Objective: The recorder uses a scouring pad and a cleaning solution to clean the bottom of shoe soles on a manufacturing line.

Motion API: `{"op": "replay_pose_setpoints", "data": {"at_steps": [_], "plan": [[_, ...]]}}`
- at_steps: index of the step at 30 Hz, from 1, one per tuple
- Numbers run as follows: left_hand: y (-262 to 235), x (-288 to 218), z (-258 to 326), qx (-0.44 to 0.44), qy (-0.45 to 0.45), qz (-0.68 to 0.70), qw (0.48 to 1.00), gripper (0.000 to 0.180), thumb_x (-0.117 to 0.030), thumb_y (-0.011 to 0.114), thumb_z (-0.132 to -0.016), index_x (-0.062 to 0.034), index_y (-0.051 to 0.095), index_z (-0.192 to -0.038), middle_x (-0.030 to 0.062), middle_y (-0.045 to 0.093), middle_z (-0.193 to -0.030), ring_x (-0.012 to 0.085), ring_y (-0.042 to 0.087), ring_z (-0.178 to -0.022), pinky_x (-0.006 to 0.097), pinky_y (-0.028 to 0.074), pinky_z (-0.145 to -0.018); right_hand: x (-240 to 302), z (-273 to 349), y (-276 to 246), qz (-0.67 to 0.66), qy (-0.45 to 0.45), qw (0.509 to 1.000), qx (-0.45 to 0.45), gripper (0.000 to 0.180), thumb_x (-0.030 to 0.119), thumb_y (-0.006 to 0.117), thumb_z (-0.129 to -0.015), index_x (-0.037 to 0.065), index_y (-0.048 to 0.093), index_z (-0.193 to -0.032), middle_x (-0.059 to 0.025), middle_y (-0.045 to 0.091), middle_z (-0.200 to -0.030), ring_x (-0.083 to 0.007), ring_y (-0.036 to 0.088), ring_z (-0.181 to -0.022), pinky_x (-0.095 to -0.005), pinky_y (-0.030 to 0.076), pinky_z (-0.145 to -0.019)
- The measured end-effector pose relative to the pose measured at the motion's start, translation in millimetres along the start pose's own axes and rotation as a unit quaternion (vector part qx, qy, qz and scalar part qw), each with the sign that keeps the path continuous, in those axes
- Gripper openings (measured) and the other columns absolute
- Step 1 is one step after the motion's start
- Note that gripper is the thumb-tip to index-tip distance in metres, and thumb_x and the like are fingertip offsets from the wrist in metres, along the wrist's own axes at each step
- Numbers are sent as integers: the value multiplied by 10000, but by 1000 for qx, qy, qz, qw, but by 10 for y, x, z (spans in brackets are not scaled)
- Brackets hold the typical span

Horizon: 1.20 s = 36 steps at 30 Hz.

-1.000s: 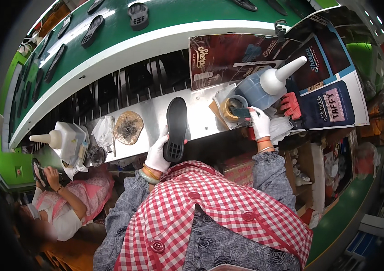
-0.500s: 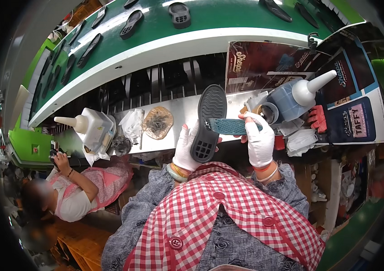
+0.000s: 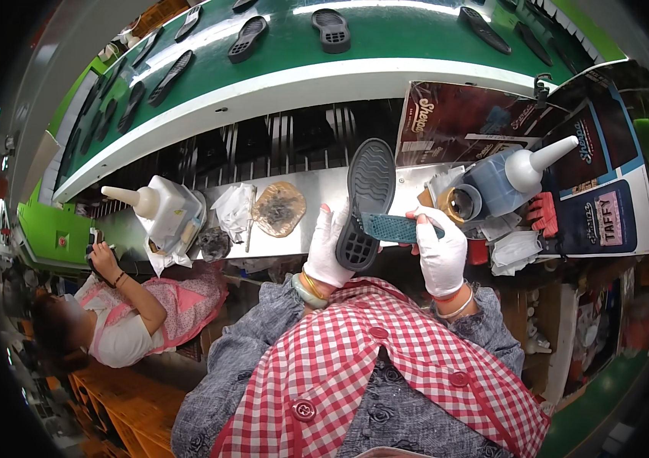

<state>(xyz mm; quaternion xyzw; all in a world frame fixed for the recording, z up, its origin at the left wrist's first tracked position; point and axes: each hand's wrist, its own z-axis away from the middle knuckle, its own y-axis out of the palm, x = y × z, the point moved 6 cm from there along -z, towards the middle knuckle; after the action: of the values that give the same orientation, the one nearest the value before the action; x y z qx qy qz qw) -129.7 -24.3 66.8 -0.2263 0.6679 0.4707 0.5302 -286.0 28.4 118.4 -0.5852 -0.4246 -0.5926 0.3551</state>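
Note:
My left hand [image 3: 330, 248], in a white glove with bare fingertips, is closed around the edge of a black shoe sole [image 3: 372, 182]. The sole stands nearly upright in front of my apron, wavy tread above and an open grid at the heel. My right hand [image 3: 440, 256], gloved the same way, pinches a flat teal textured strip [image 3: 397, 227]. That strip lies across the sole, its left end against the sole's middle just above the heel grid. My right fingers partly cover its other end.
Beyond the metal ledge [image 3: 330, 191] runs a green conveyor [image 3: 416, 38] carrying several soles. A white spouted bottle [image 3: 163, 206], crumpled tissue [image 3: 233, 210] and a stained round pad [image 3: 279, 208] are left. At right are a blue-grey spouted bottle [image 3: 496, 183] and printed cardboard [image 3: 607, 198]. A co-worker [image 3: 133, 313] sits lower left.
The teal strip has slid down along the sole toward the heel grid. Both hands keep their holds. The surroundings have shifted slightly right in the picture.

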Motion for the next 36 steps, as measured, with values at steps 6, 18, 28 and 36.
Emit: {"op": "replay_pose_setpoints", "data": {"at_steps": [6,18,28,36], "plan": [[35,-155,-38,-22,102,-245,964,576,-336,556,-920,-27,382,-1374,118,575,-1212,242,577,-1081,395,384,-1024,81,90,95,20,-38,999,9,172,114,538,-941,-7,645,-1000,-31,648,-812,-64,571,-596,-186,403,-485],[-57,247,-80,48,-143,405,902,696,-600,314,-929,-90,368,-1399,166,497,-1304,333,526,-1147,483,424,-983,189,211,167,127,-116,980,98,174,118,544,-937,-6,653,-992,-23,646,-795,-45,516,-596,-194,412,-535],[-332,374,-18,123,-12,-241,963,730,-248,671,-785,-52,352,-1411,133,471,-1362,256,432,-1272,522,41,-1143,218,-8,265,114,14,955,274,199,126,514,-952,-24,630,-1015,-52,642,-855,-96,597,-686,-223,500,-637],[-116,313,50,176,-312,227,905,831,-710,209,-892,-81,340,-1419,150,528,-1250,262,599,-994,375,518,-768,395,-173,499,160,127,906,370,251,188,516,-951,-19,639,-1018,-108,654,-885,-150,638,-592,-231,499,-553]]}}
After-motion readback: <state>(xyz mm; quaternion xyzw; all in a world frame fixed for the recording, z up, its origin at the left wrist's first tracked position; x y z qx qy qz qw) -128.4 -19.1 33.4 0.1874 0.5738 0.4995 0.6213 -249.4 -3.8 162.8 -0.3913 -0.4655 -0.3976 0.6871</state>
